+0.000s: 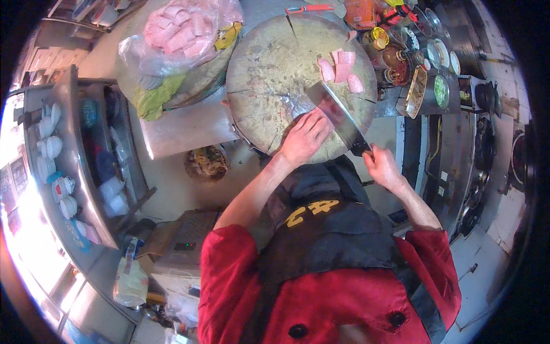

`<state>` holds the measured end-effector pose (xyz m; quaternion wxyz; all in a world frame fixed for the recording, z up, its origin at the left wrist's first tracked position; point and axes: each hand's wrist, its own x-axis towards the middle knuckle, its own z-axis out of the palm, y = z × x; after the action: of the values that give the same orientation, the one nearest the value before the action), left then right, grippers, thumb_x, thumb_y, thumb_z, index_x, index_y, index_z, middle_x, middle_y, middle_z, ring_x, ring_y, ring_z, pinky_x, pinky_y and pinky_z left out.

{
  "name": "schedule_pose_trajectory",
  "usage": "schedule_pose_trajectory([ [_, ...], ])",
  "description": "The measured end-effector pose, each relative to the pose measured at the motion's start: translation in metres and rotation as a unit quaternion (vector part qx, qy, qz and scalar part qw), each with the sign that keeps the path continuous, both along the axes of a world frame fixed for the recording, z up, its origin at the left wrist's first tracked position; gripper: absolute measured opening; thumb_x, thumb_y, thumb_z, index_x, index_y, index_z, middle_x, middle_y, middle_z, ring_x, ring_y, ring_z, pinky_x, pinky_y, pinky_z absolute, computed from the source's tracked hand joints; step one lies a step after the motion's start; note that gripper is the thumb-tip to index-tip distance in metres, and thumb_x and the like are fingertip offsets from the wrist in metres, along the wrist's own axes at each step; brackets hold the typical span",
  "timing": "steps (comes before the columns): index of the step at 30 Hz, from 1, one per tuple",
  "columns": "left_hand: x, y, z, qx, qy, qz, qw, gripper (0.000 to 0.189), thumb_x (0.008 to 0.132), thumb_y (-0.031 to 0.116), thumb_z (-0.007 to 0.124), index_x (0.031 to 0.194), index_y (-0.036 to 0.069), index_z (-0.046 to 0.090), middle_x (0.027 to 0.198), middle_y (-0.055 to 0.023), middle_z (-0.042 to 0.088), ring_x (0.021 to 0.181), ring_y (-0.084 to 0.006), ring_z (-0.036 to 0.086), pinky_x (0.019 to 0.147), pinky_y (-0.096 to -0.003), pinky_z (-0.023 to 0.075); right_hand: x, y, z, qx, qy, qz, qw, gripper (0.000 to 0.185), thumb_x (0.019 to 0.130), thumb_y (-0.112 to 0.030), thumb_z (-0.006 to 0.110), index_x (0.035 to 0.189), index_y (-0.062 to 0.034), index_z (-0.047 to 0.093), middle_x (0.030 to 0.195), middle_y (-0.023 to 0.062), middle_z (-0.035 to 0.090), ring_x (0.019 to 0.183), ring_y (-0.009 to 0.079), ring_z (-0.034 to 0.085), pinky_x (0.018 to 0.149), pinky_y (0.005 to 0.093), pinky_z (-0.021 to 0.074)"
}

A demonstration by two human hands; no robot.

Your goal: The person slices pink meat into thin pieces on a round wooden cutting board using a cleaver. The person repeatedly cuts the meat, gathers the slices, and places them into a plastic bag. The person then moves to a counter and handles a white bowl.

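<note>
My right hand (382, 167) grips the dark handle of a cleaver (337, 115), whose broad blade lies over the right side of a round wooden chopping block (266, 77). Close against the blade, my left hand (307, 133) rests with bent fingers on a pink piece of meat (317, 112), mostly hidden beneath them. Beyond the blade several cut pink pieces (343, 72) with a patterned surface lie on the block. At the upper left, an open clear plastic bag (133, 53) holds a heap of similar pink pieces (182, 28).
A red-handled peeler (309, 8) lies beyond the block. Sauce jars (379, 36), bowls and a metal tray (416, 92) crowd the right counter. A green leaf (161, 94) hangs by the bag. A bin of scraps (207, 162) stands below left; shelves of bowls (51, 146) are farther left.
</note>
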<state>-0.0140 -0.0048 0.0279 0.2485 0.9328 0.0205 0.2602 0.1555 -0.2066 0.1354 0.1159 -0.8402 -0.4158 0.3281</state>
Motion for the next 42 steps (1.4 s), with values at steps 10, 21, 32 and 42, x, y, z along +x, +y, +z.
schedule_pose_trajectory([
  [10,0.05,0.009,-0.01,-0.043,0.056,0.0,0.998,0.036,0.089,0.02,0.063,0.121,0.002,0.061,0.129,-0.0129,0.058,0.129,-0.0302,0.049,0.111,-0.0433,0.0395,0.016,-0.023,0.006,0.012,0.022,-0.067,0.997,0.017,0.091,-0.012,0.061,0.094,0.0044,0.057,0.074,0.0271,0.064,0.075,0.0454,0.066,0.063,0.0488,0.0502],
  [21,0.047,-0.038,0.005,-0.151,0.159,0.167,0.961,0.021,0.096,0.026,0.061,0.104,0.007,0.058,0.082,-0.0144,0.062,0.067,-0.0351,0.066,0.059,-0.0468,0.0534,0.007,-0.049,0.017,0.004,0.035,-0.142,0.989,0.019,0.093,-0.012,0.061,0.091,0.0058,0.057,0.078,0.0254,0.067,0.077,0.0435,0.068,0.066,0.047,0.0516],
  [32,0.007,-0.057,0.011,0.023,0.078,0.048,0.996,0.04,0.074,0.013,0.062,0.114,0.006,0.064,0.115,-0.0134,0.058,0.114,-0.0315,0.055,0.09,-0.0408,0.0521,-0.009,0.014,-0.007,0.074,-0.02,0.056,0.995,0.01,0.091,-0.005,0.056,0.092,0.0052,0.054,0.067,0.0268,0.061,0.067,0.0464,0.064,0.059,0.0534,0.0509],
  [42,0.0,-0.055,0.0,0.049,0.009,0.086,0.995,0.038,0.074,0.012,0.063,0.108,-0.004,0.063,0.115,-0.0171,0.062,0.115,-0.033,0.059,0.098,-0.0429,0.0505,-0.011,0.018,-0.008,0.059,-0.049,0.104,0.992,0.011,0.092,-0.006,0.058,0.092,0.0042,0.053,0.068,0.0257,0.062,0.068,0.0459,0.064,0.059,0.0543,0.0502],
])
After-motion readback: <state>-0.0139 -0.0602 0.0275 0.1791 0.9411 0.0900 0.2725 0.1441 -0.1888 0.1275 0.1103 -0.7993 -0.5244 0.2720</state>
